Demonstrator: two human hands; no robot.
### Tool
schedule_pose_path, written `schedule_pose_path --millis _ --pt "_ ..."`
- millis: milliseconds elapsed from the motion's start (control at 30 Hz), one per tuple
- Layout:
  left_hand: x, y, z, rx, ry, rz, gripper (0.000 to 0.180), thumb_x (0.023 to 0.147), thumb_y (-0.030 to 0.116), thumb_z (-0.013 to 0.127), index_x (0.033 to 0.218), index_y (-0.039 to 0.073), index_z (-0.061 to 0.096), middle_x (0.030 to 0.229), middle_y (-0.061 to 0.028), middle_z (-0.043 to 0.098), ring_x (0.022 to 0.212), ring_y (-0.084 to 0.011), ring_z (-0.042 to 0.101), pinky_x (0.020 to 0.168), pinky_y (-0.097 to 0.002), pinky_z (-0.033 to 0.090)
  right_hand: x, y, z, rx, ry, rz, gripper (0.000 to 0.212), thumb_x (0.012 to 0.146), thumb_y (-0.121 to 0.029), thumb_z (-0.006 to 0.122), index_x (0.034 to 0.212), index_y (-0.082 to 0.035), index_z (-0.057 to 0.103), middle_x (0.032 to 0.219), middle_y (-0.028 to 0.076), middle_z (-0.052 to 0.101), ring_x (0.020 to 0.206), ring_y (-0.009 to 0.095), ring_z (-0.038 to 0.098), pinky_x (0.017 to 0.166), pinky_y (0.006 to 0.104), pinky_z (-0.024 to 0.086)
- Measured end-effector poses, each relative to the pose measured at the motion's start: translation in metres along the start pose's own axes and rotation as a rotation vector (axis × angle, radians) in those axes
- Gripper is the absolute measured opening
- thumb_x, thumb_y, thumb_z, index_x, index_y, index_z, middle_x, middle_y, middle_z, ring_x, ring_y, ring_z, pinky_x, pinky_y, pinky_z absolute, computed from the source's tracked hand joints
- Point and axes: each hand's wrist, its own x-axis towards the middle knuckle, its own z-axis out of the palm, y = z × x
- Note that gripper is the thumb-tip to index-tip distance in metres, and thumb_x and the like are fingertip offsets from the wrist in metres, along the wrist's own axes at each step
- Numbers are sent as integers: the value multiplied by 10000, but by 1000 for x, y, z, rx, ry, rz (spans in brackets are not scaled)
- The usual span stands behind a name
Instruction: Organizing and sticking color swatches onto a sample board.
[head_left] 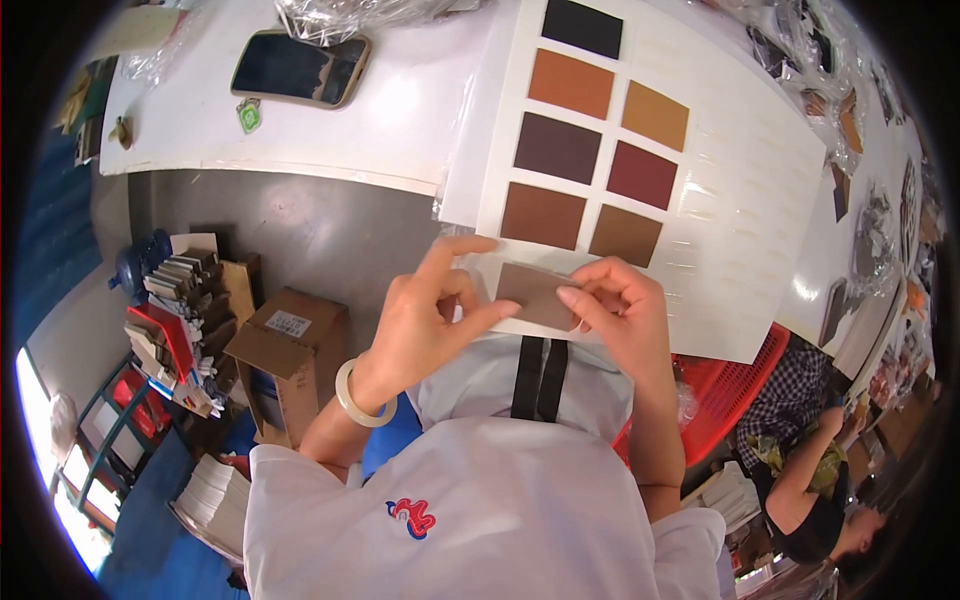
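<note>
A large white sample card [745, 200] lies tilted over the table's near edge. Several leather-like colour swatches, among them an orange-brown swatch [570, 83] and a dark red swatch [641, 175], sit on it in two columns. At the card's near left corner is a taupe swatch [533, 292]. My right hand [628, 312] pinches its right edge between thumb and fingers. My left hand [428, 312], with a pale bangle on the wrist, has thumb and forefinger spread apart; the thumb tip touches the swatch's left side and the forefinger reaches over the card's edge.
A phone [300, 68] with a green tag rests on the white table [400, 150]. Below the card on the right is a red plastic basket [735, 400]. Cardboard boxes [290, 350] stand on the floor to the left. Another person [810, 490] sits at the right.
</note>
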Motion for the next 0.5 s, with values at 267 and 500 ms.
schedule_pose_path --millis 267,500 --pt "-26 -18 -18 47 141 -62 314 815 46 753 1104 50 629 602 22 565 442 -34 333 425 -212 273 12 10 6 -39 34 -21 109 873 -46 709 867 33 634 706 47 660 580 81 621 534 203 494" --pt "-28 -14 -12 100 160 19 236 807 42 748 1028 62 667 765 26 673 439 -43 344 416 -220 291 12 12 10 -64 62 -23 112 875 -49 703 868 37 631 694 49 657 573 85 625 531 202 494"
